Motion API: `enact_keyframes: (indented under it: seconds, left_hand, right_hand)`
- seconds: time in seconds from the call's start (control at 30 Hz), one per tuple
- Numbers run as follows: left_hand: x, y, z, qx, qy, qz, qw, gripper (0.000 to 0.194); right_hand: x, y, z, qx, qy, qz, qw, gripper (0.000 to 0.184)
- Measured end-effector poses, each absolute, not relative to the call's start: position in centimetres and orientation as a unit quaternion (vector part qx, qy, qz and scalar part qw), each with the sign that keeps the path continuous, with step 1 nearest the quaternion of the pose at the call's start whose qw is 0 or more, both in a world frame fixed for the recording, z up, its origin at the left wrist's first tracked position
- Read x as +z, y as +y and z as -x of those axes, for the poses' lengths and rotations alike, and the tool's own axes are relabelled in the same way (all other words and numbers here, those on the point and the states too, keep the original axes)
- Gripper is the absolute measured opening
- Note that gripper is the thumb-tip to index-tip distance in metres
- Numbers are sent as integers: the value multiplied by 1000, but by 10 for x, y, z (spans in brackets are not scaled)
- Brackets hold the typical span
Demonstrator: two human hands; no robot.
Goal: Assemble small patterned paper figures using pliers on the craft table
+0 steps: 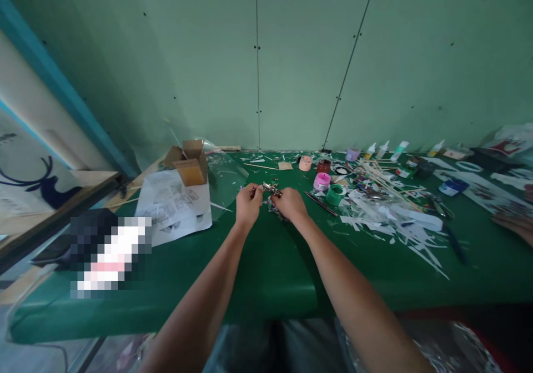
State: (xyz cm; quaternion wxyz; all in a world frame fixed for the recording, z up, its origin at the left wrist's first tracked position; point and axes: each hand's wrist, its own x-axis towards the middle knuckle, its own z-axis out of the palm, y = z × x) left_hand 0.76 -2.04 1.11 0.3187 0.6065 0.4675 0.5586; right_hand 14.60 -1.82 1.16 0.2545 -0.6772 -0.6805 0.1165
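My left hand is closed in a pinch at the middle of the green table. What its fingertips hold, if anything, is too small to make out. Beside it, my right hand is closed on a small shiny metal piece that points toward the left fingertips; its exact kind is unclear. Small scraps lie under and beside the right hand, partly hidden by it.
An open cardboard box stands on printed paper at left. Paint jars, pink and green, stand right of my hands. Farther right lie white strips, thin sticks and another person's hand.
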Motion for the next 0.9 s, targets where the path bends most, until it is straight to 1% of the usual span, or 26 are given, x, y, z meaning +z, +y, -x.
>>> enact_keyframes:
  seconds: [0.27,0.47,0.57,0.63,0.77,0.9]
  left_hand:
    - [9,-17,-6,528,465,-631,326,23]
    - [9,-16,-2,514,512,-633,271,17]
    - [9,-16,-2,520,529,-622,250,15]
    - [9,-16,-2,520,538,-612,256,15]
    - [11,-17,-3,529,507,-600,322,20]
    - [14,-17,-6,564,430,-577,406,25]
  right_hand:
    - [15,-23,-150,100,-710,665,211,26]
    - [16,-26,-152,40,-748,639,176,30]
    - [18,-28,-151,12,-756,633,164,29]
    - [19,-29,-150,-1,-759,630,165,27]
    - [19,-30,-148,15,-744,640,192,24]
    - [13,-25,-156,49,-689,661,292,21]
